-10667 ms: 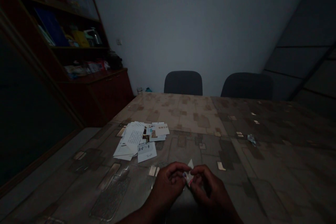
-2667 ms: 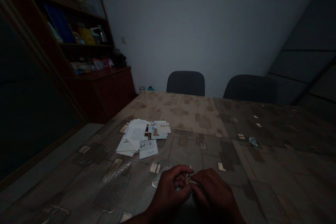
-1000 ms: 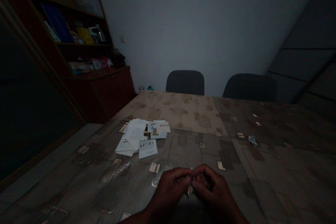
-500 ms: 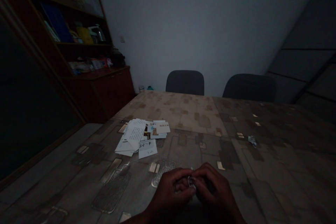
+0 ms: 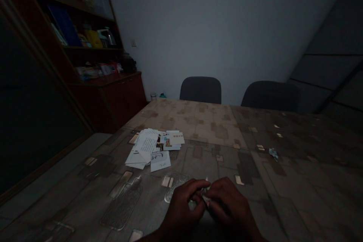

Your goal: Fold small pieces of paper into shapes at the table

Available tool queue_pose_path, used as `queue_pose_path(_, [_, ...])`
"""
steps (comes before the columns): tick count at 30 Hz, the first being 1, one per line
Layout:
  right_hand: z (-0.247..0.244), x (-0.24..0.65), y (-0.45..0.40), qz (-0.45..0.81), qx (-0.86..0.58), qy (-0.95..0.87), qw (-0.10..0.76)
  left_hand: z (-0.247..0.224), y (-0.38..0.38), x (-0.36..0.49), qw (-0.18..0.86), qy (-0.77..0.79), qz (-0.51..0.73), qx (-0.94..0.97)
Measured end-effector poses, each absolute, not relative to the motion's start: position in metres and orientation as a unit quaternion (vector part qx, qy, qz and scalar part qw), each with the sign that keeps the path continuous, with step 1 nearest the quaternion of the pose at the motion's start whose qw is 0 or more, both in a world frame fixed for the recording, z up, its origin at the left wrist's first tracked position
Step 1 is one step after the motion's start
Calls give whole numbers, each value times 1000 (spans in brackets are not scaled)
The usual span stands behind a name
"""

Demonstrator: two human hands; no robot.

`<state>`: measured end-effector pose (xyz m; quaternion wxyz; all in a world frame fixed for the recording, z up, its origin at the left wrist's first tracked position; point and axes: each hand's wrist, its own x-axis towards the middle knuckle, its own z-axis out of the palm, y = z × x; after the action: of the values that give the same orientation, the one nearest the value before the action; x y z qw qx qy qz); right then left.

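Close together over the near part of the table, my left hand [image 5: 185, 206] and my right hand [image 5: 231, 206] both pinch a small whitish crumpled piece [image 5: 204, 196], which looks like paper. Its edges poke out between my fingertips, and most of it is hidden. Beyond my hands to the left lies a loose pile of white cards and paper sheets [image 5: 146, 145], some printed or handwritten. A small crumpled scrap [image 5: 273, 154] sits on the table to the right, apart from my hands.
A patterned cloth covers the table [image 5: 204, 162]. Two dark chairs, one in the middle [image 5: 200, 89] and one to the right [image 5: 270, 94], stand at the far edge. At left is a brown cabinet [image 5: 124, 96] with loaded shelves. The room is dim.
My right fingers have shifted over the small piece and turned it; more of its pale edge shows below my fingertips. The card pile and the scrap stay put.
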<state>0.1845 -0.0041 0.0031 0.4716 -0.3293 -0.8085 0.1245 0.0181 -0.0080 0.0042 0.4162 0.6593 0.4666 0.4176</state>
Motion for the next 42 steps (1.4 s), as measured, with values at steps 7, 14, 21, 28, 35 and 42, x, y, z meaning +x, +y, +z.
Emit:
queue_pose_path(7, [12, 187, -2, 67, -297, -824, 477, 0, -11, 20, 461, 473, 437, 611])
queue_pose_path(14, [7, 186, -3, 75, -333, -812, 474, 1, -10, 20, 467, 466, 444, 606])
queue_pose_path(21, [3, 188, 0, 125, -334, -812, 462, -9, -7, 22, 492, 460, 452, 585])
queue_pose_path(28, [-1, 183, -1, 151, -365, -801, 450, -6, -6, 21, 477, 444, 462, 602])
queue_pose_path(35, [5, 185, -3, 112, -345, -820, 443, 3, -7, 18, 447, 452, 437, 636])
queue_pose_path(42, [-6, 184, -4, 150, -363, -796, 460, -2, -9, 18, 423, 462, 426, 652])
